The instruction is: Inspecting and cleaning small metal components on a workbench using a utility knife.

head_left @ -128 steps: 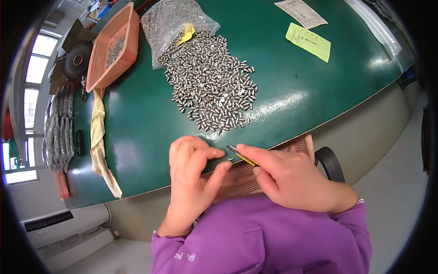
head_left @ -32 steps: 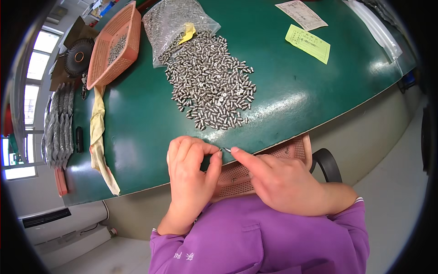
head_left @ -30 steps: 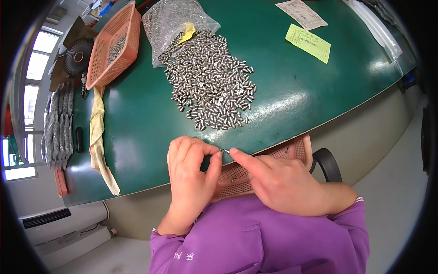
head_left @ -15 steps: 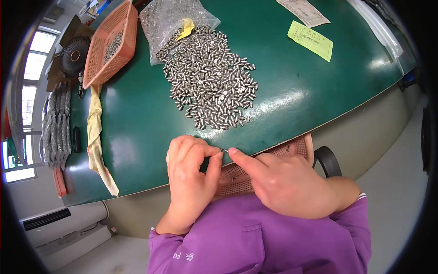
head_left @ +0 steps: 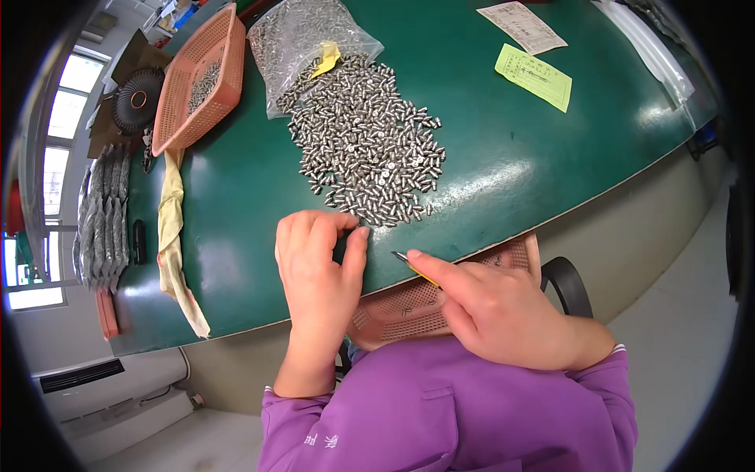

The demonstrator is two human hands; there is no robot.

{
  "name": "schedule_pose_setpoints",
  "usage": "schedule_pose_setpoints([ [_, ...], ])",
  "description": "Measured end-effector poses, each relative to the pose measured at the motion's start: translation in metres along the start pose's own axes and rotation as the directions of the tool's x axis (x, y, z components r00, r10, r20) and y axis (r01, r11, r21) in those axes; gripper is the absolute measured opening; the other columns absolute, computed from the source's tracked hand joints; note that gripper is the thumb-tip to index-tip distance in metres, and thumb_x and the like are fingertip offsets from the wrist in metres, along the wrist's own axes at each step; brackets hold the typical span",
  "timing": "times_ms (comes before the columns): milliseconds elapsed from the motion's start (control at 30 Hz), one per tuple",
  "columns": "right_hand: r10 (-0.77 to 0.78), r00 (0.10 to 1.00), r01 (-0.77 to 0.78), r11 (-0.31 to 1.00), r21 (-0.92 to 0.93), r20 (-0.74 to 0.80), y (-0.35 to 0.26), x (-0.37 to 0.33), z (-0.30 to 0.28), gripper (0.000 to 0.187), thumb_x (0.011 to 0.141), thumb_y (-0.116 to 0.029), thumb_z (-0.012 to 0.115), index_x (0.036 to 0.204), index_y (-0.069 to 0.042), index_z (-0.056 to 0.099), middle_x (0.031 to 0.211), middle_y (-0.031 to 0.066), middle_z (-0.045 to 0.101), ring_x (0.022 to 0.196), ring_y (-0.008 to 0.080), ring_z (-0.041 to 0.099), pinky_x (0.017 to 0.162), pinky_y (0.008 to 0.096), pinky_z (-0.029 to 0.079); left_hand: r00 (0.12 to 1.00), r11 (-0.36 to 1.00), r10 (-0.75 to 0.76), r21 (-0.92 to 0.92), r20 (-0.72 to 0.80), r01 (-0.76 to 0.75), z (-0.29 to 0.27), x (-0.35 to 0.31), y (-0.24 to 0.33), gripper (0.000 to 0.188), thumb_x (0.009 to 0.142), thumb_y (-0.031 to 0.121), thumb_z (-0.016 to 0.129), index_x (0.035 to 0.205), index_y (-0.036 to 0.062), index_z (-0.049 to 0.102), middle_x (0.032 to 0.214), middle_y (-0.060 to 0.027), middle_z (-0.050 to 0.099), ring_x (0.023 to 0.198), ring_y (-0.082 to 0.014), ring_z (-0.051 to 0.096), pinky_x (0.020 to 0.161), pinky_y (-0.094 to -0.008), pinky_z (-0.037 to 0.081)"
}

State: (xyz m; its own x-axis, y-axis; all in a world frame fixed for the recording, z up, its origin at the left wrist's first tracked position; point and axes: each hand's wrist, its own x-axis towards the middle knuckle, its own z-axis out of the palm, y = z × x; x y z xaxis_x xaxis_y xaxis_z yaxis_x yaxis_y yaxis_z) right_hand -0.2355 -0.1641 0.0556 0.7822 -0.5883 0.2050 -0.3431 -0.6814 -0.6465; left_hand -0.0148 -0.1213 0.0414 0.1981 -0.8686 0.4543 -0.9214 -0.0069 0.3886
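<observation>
My left hand (head_left: 314, 256) is at the near left edge of a pile of small silver metal fittings (head_left: 370, 149). Its thumb and forefinger tips come together in a pinch beside the closest pieces; whether a piece is between them is hidden. In my right hand (head_left: 503, 315) is a slim, pointed craft knife (head_left: 425, 276) with yellow on its handle. The forefinger lies along the knife, and its tip points left over the green table (head_left: 259, 236), apart from the left hand.
Below the table edge is a pink perforated basket (head_left: 401, 313) with a few small pieces. An open plastic bag (head_left: 307, 35) of fittings lies behind the pile. An orange basket (head_left: 228, 86), a yellowish cloth strip (head_left: 171, 228) and filled bags (head_left: 102, 220) are at left; paper slips (head_left: 535, 76) lie at right.
My left hand has moved away from the knife tip, up and left to the pile's edge. The small piece it pinched no longer shows there. More of the knife is visible in my right hand.
</observation>
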Motion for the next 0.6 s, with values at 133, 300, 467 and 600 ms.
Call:
schedule_pose_setpoints([
  [133, 0.022, 1.0, -0.023, 0.999, 0.027, 0.016, 0.002, 0.0, 0.001, 0.055, 0.086, -0.008, 0.064, 0.14, -0.003, 0.053, 0.088, 0.0144, 0.067, 0.066, 0.0304, 0.068, 0.058, 0.0415, 0.057, 0.996, 0.998, 0.025, -0.06, 0.086, -0.02, -0.009, -0.004, 0.009, 0.016, 0.075, 0.001, 0.077, 0.084, 0.0067, 0.064, 0.09, -0.0063, 0.064, 0.091, -0.0292, 0.058, 0.083, -0.0411, 0.045],
  [300, 0.009, 1.0, -0.009, 1.0, 0.014, 0.009, 0.002, 0.0, 0.005, 0.057, 0.086, -0.01, 0.064, 0.142, -0.003, 0.052, 0.084, 0.0122, 0.064, 0.063, 0.0287, 0.066, 0.056, 0.0397, 0.056, 0.99, 0.992, 0.071, -0.114, 0.124, -0.057, -0.014, -0.014, 0.014, 0.017, 0.076, -0.001, 0.074, 0.088, 0.0071, 0.065, 0.091, -0.005, 0.065, 0.095, -0.0285, 0.06, 0.085, -0.0402, 0.044],
  [467, 0.002, 1.0, -0.002, 1.0, -0.003, 0.011, -0.001, 0.002, 0.01, 0.058, 0.087, -0.011, 0.065, 0.143, -0.003, 0.051, 0.084, 0.0116, 0.064, 0.062, 0.0264, 0.066, 0.055, 0.0384, 0.056, 0.994, 0.984, 0.019, -0.18, 0.111, 0.002, -0.013, -0.017, 0.015, 0.022, 0.076, -0.003, 0.073, 0.094, 0.0075, 0.066, 0.093, -0.0048, 0.067, 0.096, -0.028, 0.061, 0.086, -0.04, 0.045],
  [600, -0.029, 1.0, 0.028, 0.999, -0.038, -0.006, -0.002, 0.002, 0.014, 0.059, 0.087, -0.012, 0.064, 0.143, -0.003, 0.051, 0.085, 0.0125, 0.064, 0.061, 0.0256, 0.067, 0.054, 0.0376, 0.055, 0.993, 0.982, -0.009, -0.185, 0.116, 0.031, -0.013, -0.017, 0.015, 0.025, 0.076, -0.004, 0.073, 0.097, 0.0075, 0.066, 0.092, -0.0043, 0.067, 0.094, -0.0274, 0.062, 0.086, -0.0401, 0.046],
])
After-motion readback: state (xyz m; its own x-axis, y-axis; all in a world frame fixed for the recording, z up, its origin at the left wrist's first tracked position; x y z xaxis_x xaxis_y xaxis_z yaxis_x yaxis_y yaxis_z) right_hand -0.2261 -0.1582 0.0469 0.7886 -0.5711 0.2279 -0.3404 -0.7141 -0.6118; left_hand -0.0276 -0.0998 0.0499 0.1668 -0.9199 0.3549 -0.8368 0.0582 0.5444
